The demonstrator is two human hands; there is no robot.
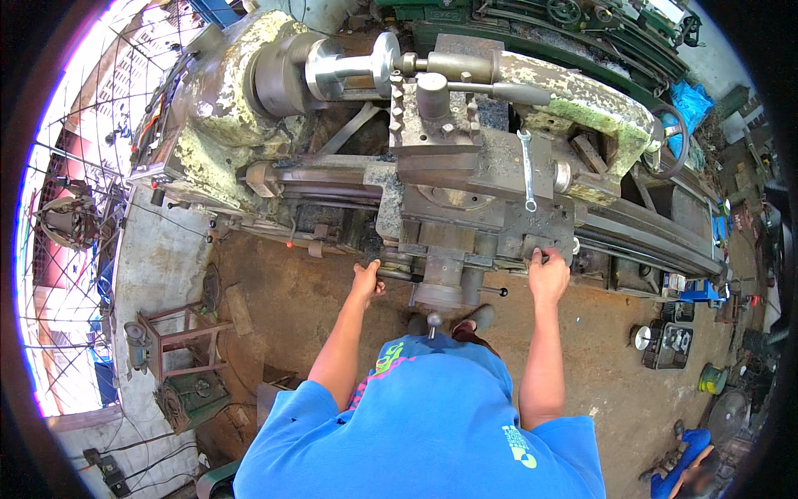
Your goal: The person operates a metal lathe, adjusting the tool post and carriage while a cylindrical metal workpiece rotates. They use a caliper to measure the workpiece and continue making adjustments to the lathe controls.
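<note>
Metal lathe (pixel 453 170) across far half, attended from near side.
Found left hand (pixel 366 281) with curled fingers at dark rounded control (pixel 397 274); could not tell grip. Found right hand (pixel 548 270) with narrowed fingers at near-right edge of carriage (pixel 544 220); likewise could not tell grip. Noted silver workpiece (pixel 351 66) right of chuck (pixel 283 75), wrench (pixel 528 170) right of toolpost (pixel 436 158).

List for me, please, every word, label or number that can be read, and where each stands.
I won't copy wording, only place it.
Green and pink lettering: blue T-shirt, lower front; foreshortened, not clearly readable.
Pale yellow-green print: same T-shirt, right side; too small to read surely.
Possible raised lettering: green machine at the top; too small to read.
</note>
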